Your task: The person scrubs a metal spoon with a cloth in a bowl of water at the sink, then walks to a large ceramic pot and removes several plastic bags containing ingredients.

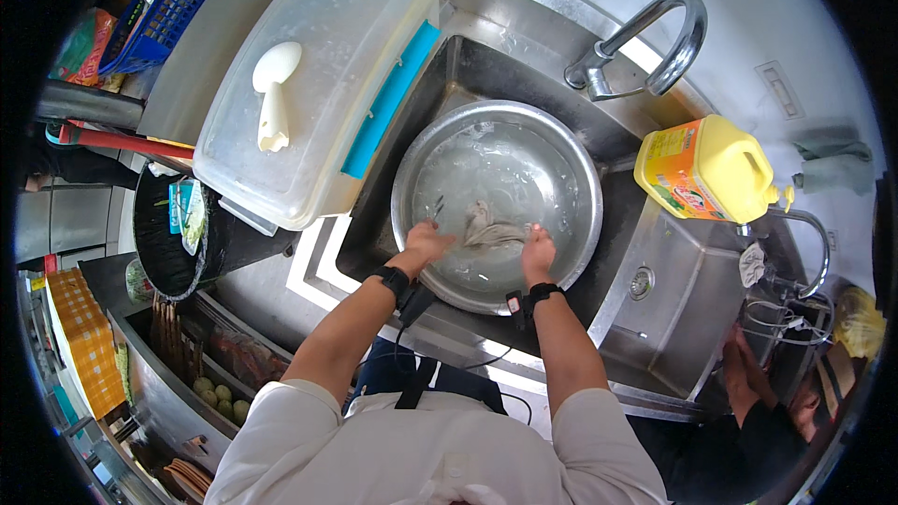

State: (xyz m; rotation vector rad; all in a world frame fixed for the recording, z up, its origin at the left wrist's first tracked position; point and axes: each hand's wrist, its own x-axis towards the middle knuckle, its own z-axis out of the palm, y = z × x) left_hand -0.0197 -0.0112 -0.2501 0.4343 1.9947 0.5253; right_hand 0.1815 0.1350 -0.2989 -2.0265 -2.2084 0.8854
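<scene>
A wide metal basin [512, 161] of water stands in the steel sink [484, 77]. A wet, light-coloured cloth [491, 228] lies bunched in the water. My right hand [538, 250] pinches the cloth's right end. To the cloth's left, my left hand [428, 242] is over the basin with its fingers apart, not touching the cloth. Just beyond those fingers, a small dark object [439, 206] shows at the water; its kind is unclear. Both wrists wear black bands with small devices.
A lidded plastic box [330, 49] bearing a white scoop [273, 95] stands left of the basin. The chrome tap [673, 35] rises behind. A yellow detergent jug [708, 168] stands at the right, above a second sink [673, 294]. Another person's arms [747, 372] are at the lower right.
</scene>
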